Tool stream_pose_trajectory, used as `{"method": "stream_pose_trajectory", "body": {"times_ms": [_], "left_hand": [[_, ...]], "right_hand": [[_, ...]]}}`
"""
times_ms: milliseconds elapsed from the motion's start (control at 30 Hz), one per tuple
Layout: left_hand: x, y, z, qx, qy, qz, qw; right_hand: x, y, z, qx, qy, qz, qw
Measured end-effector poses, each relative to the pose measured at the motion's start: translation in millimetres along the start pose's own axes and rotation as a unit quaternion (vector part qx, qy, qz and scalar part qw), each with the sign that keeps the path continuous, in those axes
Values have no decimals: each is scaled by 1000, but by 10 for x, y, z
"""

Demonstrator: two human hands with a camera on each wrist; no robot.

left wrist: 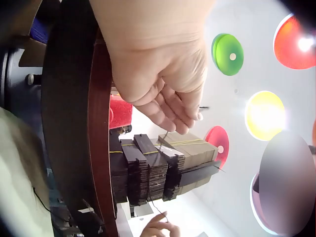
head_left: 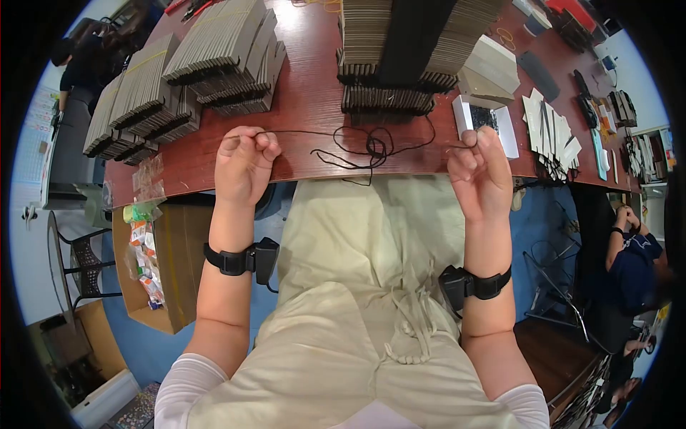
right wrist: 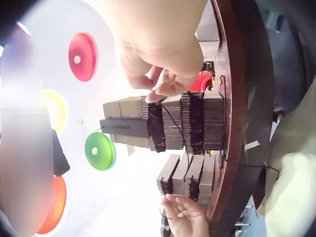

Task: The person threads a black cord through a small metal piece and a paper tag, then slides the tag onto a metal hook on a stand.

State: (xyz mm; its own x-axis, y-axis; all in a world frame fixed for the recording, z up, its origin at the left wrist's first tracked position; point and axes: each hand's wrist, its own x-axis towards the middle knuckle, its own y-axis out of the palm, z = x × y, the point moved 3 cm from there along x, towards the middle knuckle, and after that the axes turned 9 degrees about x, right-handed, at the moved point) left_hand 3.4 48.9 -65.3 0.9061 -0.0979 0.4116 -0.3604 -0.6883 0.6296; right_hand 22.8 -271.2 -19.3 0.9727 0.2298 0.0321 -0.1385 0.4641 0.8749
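A thin black cord runs from one hand to the other, with a loose tangle of loops lying on the red-brown table between them. My left hand pinches one part of it between thumb and fingers, just above the table's front edge. On the other side my right hand pinches the cord with thumb and forefinger, its other fingers curled. In the right wrist view the cord droops from the right hand across stacked grey boards. The left wrist view shows the left hand with fingers bent, hiding most of its grip.
Tall stacks of grey boards with black-bound edges stand behind the cord, and more stacks at left. A white box and pale strips lie at right. Below the table's left edge is a cardboard box. Other people sit far right.
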Motion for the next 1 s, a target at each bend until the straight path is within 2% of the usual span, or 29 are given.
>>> {"method": "stream_pose_trajectory", "body": {"times_ms": [33,133,233,267,367,400,467,567,633,667,700,800,1000], "left_hand": [[17,36,3,-26,1,-15,1000],[68,155,-41,64,-38,-126,989],[97,184,-57,-45,-63,-172,982],[115,277,-76,-66,-77,-240,965],[218,478,-103,-194,-95,-56,975],[206,535,-95,-169,-127,-109,971],[193,704,-71,-9,-185,-86,979],[162,1016,64,255,-233,-19,938],[170,1318,130,419,-194,38,886],[155,1376,200,443,-177,62,877],[139,1421,257,464,-160,87,867],[87,1531,342,465,-178,120,859],[34,1535,383,451,-207,109,862]], "right_hand": [[-14,10,2,18,16,-8,1000],[-53,27,0,-100,-3,11,995],[-109,50,74,-111,12,13,994],[-125,22,82,-116,17,10,993],[-141,-28,138,-134,31,16,990],[-144,-25,136,-137,39,27,989],[-145,7,107,-167,48,29,984],[-159,190,38,-265,43,13,963],[-176,321,-17,-360,26,11,932],[-187,386,-40,-362,30,4,932],[-203,449,-49,-366,33,-4,930],[-220,481,-24,-360,43,-9,932],[-265,490,8,-330,69,-15,941]]}}
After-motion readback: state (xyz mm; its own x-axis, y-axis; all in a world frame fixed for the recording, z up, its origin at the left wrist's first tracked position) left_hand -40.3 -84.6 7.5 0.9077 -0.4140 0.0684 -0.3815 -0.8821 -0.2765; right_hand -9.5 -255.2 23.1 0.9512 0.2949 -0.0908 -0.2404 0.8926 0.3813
